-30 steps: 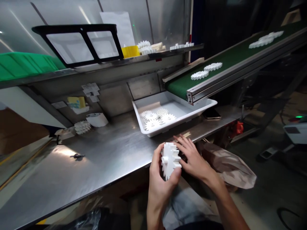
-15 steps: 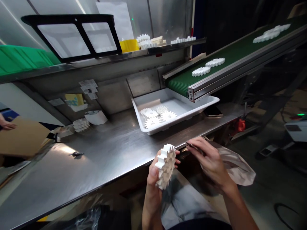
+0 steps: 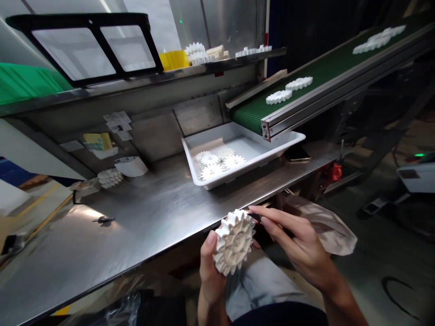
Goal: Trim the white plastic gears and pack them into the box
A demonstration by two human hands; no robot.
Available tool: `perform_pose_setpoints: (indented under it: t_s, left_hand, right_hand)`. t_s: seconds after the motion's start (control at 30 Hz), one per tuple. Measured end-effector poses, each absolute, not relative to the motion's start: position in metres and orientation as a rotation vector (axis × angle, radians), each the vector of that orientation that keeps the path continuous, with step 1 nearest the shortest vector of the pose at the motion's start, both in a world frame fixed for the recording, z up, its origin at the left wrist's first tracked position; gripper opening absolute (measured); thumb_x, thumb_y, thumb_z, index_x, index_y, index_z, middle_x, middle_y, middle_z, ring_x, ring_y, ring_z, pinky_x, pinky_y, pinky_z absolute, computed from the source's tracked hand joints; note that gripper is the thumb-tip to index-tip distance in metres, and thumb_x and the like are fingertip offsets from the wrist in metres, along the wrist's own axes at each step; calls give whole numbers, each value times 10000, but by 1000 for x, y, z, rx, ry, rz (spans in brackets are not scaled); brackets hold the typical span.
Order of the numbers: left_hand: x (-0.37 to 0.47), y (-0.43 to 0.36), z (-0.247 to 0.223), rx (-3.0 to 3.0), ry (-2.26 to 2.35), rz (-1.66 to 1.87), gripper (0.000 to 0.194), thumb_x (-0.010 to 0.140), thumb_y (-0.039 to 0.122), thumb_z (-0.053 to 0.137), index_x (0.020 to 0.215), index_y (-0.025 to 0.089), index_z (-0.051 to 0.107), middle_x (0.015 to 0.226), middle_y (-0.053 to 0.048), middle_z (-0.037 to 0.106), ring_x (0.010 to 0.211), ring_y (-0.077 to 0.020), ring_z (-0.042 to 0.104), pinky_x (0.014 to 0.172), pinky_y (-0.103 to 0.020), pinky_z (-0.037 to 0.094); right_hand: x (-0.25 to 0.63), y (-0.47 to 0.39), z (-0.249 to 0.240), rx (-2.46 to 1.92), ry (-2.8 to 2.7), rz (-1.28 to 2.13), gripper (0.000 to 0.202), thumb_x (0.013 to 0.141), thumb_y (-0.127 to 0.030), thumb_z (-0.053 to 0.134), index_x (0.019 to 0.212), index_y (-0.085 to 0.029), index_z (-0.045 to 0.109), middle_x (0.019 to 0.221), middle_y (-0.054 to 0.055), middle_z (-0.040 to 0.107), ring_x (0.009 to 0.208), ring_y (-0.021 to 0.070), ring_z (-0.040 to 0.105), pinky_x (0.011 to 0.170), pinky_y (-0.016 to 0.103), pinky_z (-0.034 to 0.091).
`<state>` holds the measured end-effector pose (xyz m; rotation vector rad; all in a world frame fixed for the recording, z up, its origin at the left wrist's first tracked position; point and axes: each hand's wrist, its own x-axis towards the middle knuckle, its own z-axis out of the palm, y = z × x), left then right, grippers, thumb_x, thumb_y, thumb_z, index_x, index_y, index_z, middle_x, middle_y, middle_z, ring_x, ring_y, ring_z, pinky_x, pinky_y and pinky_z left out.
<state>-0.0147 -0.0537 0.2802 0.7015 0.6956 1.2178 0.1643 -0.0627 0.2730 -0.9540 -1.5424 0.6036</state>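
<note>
A white toothed gear (image 3: pixel 234 242) is gripped at its rim by my left hand (image 3: pixel 210 271), thumb in front and fingertips showing behind. Its ribbed face is turned toward me. Between the thumb and fingers of my right hand (image 3: pixel 299 244) is a thin dark tool (image 3: pixel 254 216); its exact kind is too small to make out. The tool's tip is close to the upper right teeth of the gear; I cannot tell if they touch. Beyond my hands, several white gears (image 3: pixel 211 171) lie flat in a white tray (image 3: pixel 200 182).
A green conveyor belt (image 3: pixel 326 63) slopes down over the tray, carrying white gears (image 3: pixel 278 97). A phone (image 3: pixel 298 154) lies right of the tray. On the steel bench (image 3: pixel 142 226) are a small dark pointed object (image 3: pixel 103 220) and stacked gears (image 3: pixel 110 178). A shelf (image 3: pixel 190 71) runs behind.
The gear has turned from nearly edge-on to face me. My right hand has brought the dark tool left to the gear's edge. Another person's hand at far left has left view.
</note>
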Motion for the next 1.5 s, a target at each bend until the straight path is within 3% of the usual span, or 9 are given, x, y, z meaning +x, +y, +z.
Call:
perform_pose_setpoints:
  t_s: [0.3,0.6,0.77,1.03,1.17,1.23,1.33,1.4,1.5]
  left_hand:
    - [-9,-57,285,689,723,1238,411,825,603,718,743,209,801,844,-110,811,1131,-412,722,1000,-521,587]
    - [-10,-55,282,783,696,1239,486,857,625,685,885,161,831,873,-128,810,1055,-386,733,918,-468,601]
    - [-11,-54,282,853,676,1221,495,868,625,689,955,156,825,893,-102,809,1049,-342,724,926,-404,573]
    - [-14,-55,281,830,745,1178,543,871,649,642,1011,150,808,921,-119,797,1039,-356,713,868,-419,581]
    - [-15,-50,286,1031,649,1143,605,910,659,570,1173,156,776,1040,-126,791,1074,-360,694,922,-435,559]
    - [-17,-46,287,1172,627,1139,642,915,677,547,1252,168,746,1164,-131,765,1114,-364,677,961,-447,539]
    - [-22,-41,284,1484,767,1184,660,908,706,560,1340,226,695,1328,-114,683,1209,-362,635,1068,-473,489]
    - [-26,-40,281,1756,952,1214,653,905,654,627,1433,271,617,1423,-105,599,1297,-349,588,1127,-487,459]
    - [-29,-42,278,2088,1242,1202,761,881,504,745,1559,306,465,1502,-124,483,1372,-332,541,1130,-503,481]
  right_hand:
    - [165,-63,272,-980,-1552,625,368,1084,-223,603,1381,-418,699,1343,-98,774,1223,114,731,1084,186,544]
    - [166,-62,273,-960,-1584,604,383,1078,-197,603,1396,-386,698,1342,-73,779,1214,138,744,1057,210,578]
    - [166,-63,272,-964,-1579,627,431,1082,-190,599,1415,-455,667,1366,-127,760,1242,103,723,1087,168,544]
    - [167,-61,270,-967,-1612,660,469,1083,-211,607,1434,-521,628,1390,-173,738,1253,76,712,1119,154,513]
    - [168,-62,272,-963,-1565,716,386,1081,-255,615,1388,-477,686,1349,-140,768,1228,101,727,1107,178,525]
    - [167,-62,272,-1000,-1470,716,301,1076,-307,624,1316,-443,744,1193,-110,823,1022,102,775,952,169,589]
    - [166,-60,269,-1116,-1320,631,219,1064,-374,633,1222,-374,783,849,-72,777,683,106,685,691,189,576]
    - [167,-54,265,-1165,-1296,531,197,1058,-380,635,1172,-315,781,872,-37,759,757,138,700,751,229,575]
    - [166,-30,256,-1244,-1484,310,241,1087,-316,564,1230,-247,745,1111,46,762,1029,210,712,930,320,563]
